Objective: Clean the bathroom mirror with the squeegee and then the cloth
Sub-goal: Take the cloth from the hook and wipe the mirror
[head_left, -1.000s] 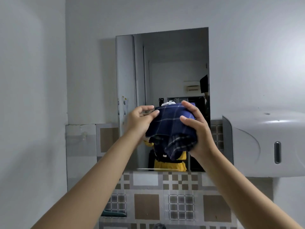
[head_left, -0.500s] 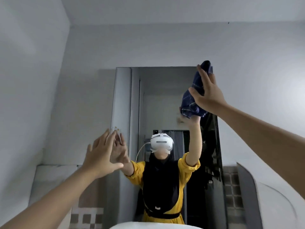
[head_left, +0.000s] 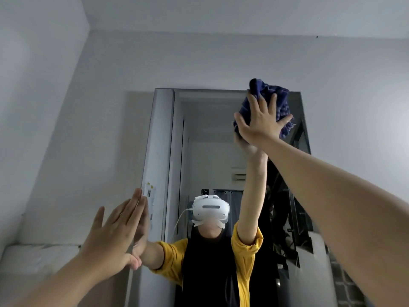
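Note:
The tall wall mirror [head_left: 208, 134] fills the middle of the head view. A bunched dark blue checked cloth [head_left: 281, 100] is pressed against the glass at the mirror's top right corner, under my right hand [head_left: 262, 120], whose fingers are spread over it. My left hand [head_left: 115, 235] is flat and open, fingers together, resting at the mirror's lower left edge with nothing in it. The reflection shows a person in a yellow top with both arms raised the same way. No squeegee is in view.
Plain white walls [head_left: 221, 63] surround the mirror, and a side wall [head_left: 33, 107] stands close on the left. A white ledge [head_left: 39, 253] runs low on the left. A white dispenser edge [head_left: 314, 262] and patterned tiles [head_left: 347, 282] sit at the lower right.
My right hand carried the cloth from chest height up to the mirror's top right corner. My left hand let go of the cloth and went flat at the mirror's left edge. The view tilted upward.

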### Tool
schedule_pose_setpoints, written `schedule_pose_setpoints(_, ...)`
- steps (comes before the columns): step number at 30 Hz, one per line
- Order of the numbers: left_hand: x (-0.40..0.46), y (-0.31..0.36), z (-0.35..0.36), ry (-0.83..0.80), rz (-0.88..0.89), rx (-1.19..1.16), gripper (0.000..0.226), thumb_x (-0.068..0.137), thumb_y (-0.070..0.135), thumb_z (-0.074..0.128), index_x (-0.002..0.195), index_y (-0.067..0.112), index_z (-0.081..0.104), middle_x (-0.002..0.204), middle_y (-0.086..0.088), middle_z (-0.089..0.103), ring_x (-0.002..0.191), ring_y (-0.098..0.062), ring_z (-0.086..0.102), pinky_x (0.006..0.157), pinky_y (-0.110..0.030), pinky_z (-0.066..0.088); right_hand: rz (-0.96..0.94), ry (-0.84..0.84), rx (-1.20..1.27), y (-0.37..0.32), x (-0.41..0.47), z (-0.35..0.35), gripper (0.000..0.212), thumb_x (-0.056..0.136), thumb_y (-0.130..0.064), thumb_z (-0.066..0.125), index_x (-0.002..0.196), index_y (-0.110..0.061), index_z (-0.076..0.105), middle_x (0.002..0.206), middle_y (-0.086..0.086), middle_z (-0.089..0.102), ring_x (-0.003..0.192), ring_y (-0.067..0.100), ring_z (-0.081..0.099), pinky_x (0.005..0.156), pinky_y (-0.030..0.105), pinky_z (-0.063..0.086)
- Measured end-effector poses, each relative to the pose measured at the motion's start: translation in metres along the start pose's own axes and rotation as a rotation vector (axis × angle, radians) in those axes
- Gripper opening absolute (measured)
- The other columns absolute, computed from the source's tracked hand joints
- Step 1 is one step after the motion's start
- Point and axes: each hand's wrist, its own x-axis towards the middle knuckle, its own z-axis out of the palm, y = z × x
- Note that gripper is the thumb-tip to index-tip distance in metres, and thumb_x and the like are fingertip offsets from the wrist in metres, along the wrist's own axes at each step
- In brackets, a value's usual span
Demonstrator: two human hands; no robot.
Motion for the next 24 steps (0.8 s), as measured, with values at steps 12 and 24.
schedule_pose_setpoints(12,0.000,-0.001,0.008,-0.121,-0.009,-0.026,0.151,0.009,0.067,0.077,0.140,0.003,0.035,0.153,-0.009,0.012,0.118,-0.023,0.039,0.081,-0.054,0.050,-0.356,-0.079,0.064,-0.156,-0.019,0.057,0.063,0.090,-0.056,0.035,0.148,-0.040,0.016,0.160,-0.007,0.015,0.149,0.026,-0.010,0.103,0.075,-0.009)
schedule_pose_setpoints(24,-0.001,0.001,-0.002,-0.147,-0.024,0.039,0.142,0.023,0.080,0.058,0.135,-0.005,0.040,0.148,-0.017,0.032,0.109,-0.028,0.058,0.074,-0.055,0.053,-0.753,-0.151,0.025,-0.146,-0.074,0.059,0.062,0.090,-0.053,0.040,0.148,-0.041,0.023,0.156,-0.012,0.026,0.149,0.024,0.002,0.108,0.074,0.001)
